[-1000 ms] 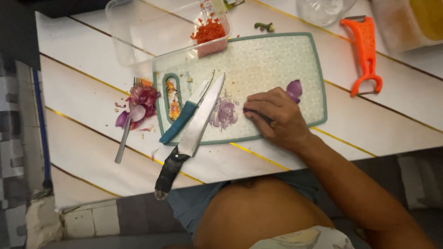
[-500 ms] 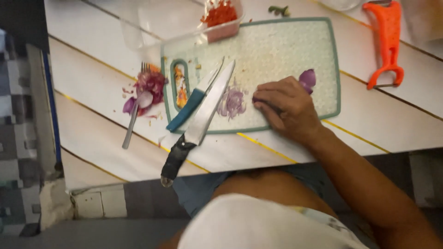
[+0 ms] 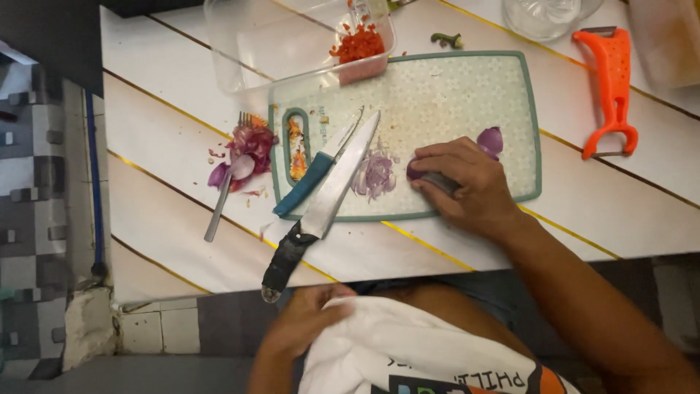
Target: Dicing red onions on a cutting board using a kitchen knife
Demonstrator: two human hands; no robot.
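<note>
My right hand point(image 3: 463, 190) rests on the near edge of a pale green cutting board point(image 3: 467, 95), fingers curled over a purple onion piece point(image 3: 415, 171) and a grey object I cannot identify. Sliced onion point(image 3: 375, 175) lies just left of it, and another onion piece point(image 3: 490, 138) sits behind the fingers. A large black-handled knife point(image 3: 332, 197) and a blue-handled knife point(image 3: 310, 182) lie untouched across the board's left end. Below the table edge, my left hand point(image 3: 302, 325) grips a white cloth point(image 3: 394, 350) at my lap.
A fork point(image 3: 221, 208) and onion peels point(image 3: 248, 146) lie left of the board. Behind it stand a clear plastic container point(image 3: 292, 44) with chopped red pieces point(image 3: 357, 44), a green stem point(image 3: 446, 38) and a glass point(image 3: 543, 14). An orange peeler point(image 3: 612, 87) lies at the right.
The white cloth and my left hand have come up into view below the table edge. My right hand has stayed at the same spot on the board.
</note>
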